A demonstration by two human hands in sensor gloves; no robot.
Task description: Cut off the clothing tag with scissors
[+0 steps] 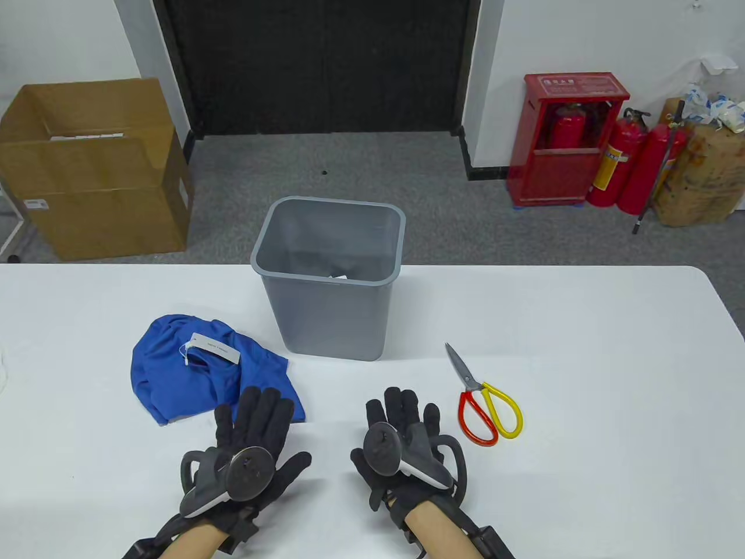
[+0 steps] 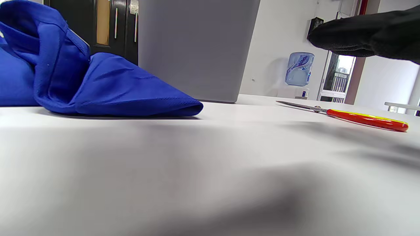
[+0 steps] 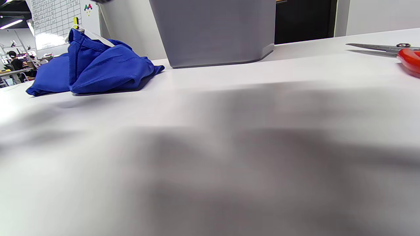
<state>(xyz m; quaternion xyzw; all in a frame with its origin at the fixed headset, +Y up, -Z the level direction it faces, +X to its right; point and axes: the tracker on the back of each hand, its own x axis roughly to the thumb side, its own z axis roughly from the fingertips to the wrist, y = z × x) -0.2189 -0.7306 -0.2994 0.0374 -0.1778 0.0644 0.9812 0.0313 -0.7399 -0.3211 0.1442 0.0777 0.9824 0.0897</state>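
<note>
A crumpled blue garment [image 1: 192,372] lies on the white table [image 1: 611,378], left of centre, with a white paper tag [image 1: 214,348] on top of it. Scissors [image 1: 486,402] with one red and one yellow handle lie to the right, blades pointing away. My left hand [image 1: 256,425] rests flat on the table, fingers spread, fingertips at the garment's near edge. My right hand [image 1: 401,419] rests flat and empty, just left of the scissors. The garment [image 2: 82,85] and scissors [image 2: 361,118] show in the left wrist view. The garment [image 3: 98,68] also shows in the right wrist view.
A grey plastic bin [image 1: 332,279] stands at the table's far edge between garment and scissors, something white in its bottom. Beyond the table are a cardboard box [image 1: 93,169] and red fire extinguishers [image 1: 623,157] on the floor.
</note>
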